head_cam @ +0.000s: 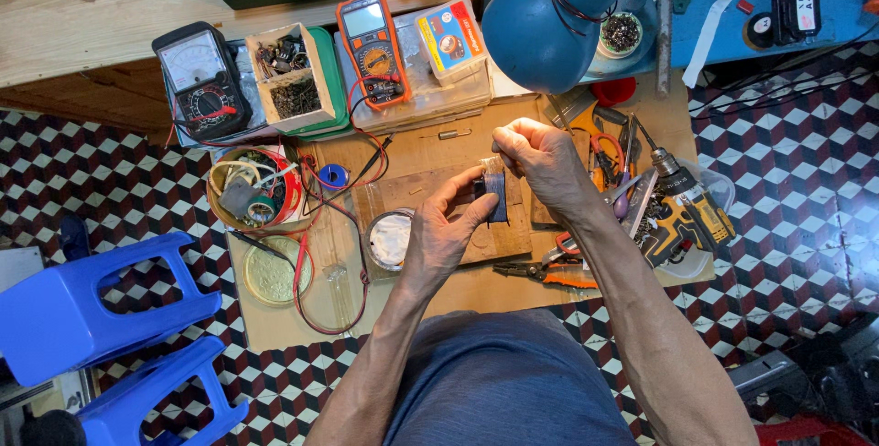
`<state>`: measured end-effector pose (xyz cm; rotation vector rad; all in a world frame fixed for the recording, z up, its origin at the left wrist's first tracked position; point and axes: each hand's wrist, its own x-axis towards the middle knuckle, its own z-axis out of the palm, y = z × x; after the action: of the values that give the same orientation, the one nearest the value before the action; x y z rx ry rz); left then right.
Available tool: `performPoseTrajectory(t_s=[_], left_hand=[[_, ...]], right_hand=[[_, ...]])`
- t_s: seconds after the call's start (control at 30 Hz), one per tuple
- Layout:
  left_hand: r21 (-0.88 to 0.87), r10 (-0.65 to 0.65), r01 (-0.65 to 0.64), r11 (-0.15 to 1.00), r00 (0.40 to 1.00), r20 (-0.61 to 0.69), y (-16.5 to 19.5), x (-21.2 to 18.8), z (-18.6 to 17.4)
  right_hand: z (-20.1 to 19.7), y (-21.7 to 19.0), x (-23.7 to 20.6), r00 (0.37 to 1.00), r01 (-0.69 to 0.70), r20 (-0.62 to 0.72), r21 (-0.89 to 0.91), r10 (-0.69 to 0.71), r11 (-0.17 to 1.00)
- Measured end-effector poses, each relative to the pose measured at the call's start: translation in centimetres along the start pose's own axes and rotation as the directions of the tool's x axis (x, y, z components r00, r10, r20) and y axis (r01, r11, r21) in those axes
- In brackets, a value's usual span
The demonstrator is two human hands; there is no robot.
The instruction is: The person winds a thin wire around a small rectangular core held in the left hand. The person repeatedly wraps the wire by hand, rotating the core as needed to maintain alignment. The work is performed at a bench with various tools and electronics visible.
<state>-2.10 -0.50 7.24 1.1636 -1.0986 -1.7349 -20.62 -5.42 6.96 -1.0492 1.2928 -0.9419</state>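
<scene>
We hold a small dark blue block (pixel 495 197) between both hands over the wooden board (pixel 403 191). Our left hand (pixel 446 231) pinches its lower edge with thumb and fingers; our right hand (pixel 540 160) is closed over its top, fingertips bent down onto a pale, shiny strip there, perhaps tape or film, though it is too small to be sure. We judge this to be the step of fixing or peeling something at the block's top end; the next move calls for a steady left pinch while the right fingers work finely. The block looks flat, rectangular and upright, slim between the fingers.

Just below the grip lies a round tin (pixel 390 240), pliers (pixel 540 271) to its right. A drill (pixel 689 208) lies right of the right hand. Beyond the grip stands the orange meter (pixel 371 48), under the blue lamp (pixel 549 20).
</scene>
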Motion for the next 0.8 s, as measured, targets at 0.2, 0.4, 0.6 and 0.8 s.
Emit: performPoseTrajectory(t_s=[0.2,0.4,0.6,0.8], left_hand=[[0.077,0.015,-0.014,0.997,1.0,-0.019,0.1,0.1,0.0],[0.113,0.004,-0.001,0.994,1.0,-0.026,0.4,0.0,0.0],[0.065,0.008,-0.007,0.998,1.0,-0.011,0.5,0.0,0.1],[0.056,0.015,-0.014,0.998,1.0,-0.011,0.1,0.0,0.0]], right_hand=[[0.1,-0.4,-0.1,1.0,0.009,-0.002,-0.034,-0.009,0.999],[0.1,-0.9,-0.2,1.0,0.001,0.006,-0.04,-0.001,0.999],[-0.1,-0.1,-0.1,1.0,-0.008,-0.013,-0.061,0.008,0.998],[-0.5,2.5,0.2,0.992,-0.123,0.017,0.033,0.122,0.992]])
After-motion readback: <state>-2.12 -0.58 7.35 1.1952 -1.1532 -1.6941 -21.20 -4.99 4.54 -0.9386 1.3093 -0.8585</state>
